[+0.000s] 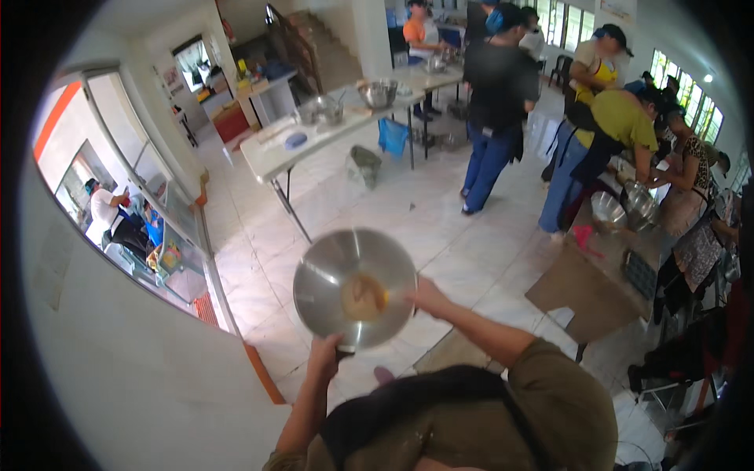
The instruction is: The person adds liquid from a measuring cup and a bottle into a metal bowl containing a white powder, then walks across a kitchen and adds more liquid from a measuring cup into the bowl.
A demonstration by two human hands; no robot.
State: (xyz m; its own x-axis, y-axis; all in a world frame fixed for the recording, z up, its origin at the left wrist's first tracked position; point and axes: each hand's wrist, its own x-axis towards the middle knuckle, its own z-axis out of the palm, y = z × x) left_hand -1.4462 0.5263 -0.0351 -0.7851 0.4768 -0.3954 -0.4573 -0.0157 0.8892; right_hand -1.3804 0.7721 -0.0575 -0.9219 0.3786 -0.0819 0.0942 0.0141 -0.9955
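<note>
A large stainless steel mixing bowl [321, 294] is held out before my chest, its open side facing the camera. My left hand [326, 353] grips the rim at the bottom, thumb on the inner edge. At the right side of the rim, my right hand [429, 298] has hold of the bowl. A pale brownish mixture [360, 299] with a yellow-orange patch lies in the bottom of the bowl; what it is made of cannot be told. The fingers beneath the bowl are hidden.
Ahead stands a long white folding table [268, 163] bearing metal bowls [378, 94]. A person in a black shirt [500, 82] stands beyond my right hand. Several people gather at a table at right, with steel bowls [608, 211] and a muffin tin [639, 274]. A wall [147, 353] is at left.
</note>
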